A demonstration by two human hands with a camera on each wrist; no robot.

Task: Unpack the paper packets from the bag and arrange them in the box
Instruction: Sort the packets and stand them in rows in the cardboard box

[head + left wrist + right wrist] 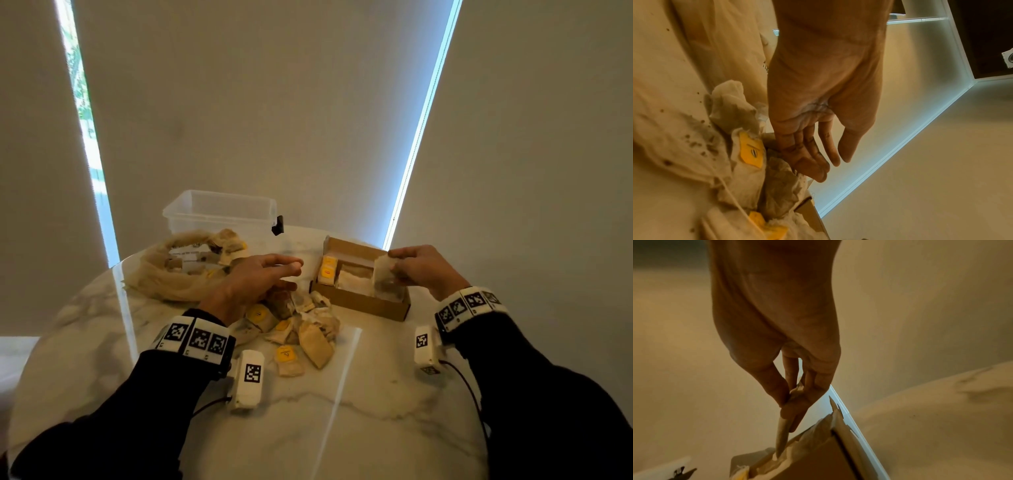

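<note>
Over the right end of the cardboard box (359,301), the right hand (423,270) pinches a paper packet (385,277) for slotting in upright, while the left hand (260,281), fingers loose and empty, hovers over the loose pile (298,329), likely picking next.

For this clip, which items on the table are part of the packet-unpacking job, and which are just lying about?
Part of the job:
- crumpled beige mesh bag
- open brown cardboard box
- loose pile of paper packets with yellow tags
- single paper packet pinched by the right hand
- left hand, empty, over the pile

Lying about:
- clear plastic tub
</note>
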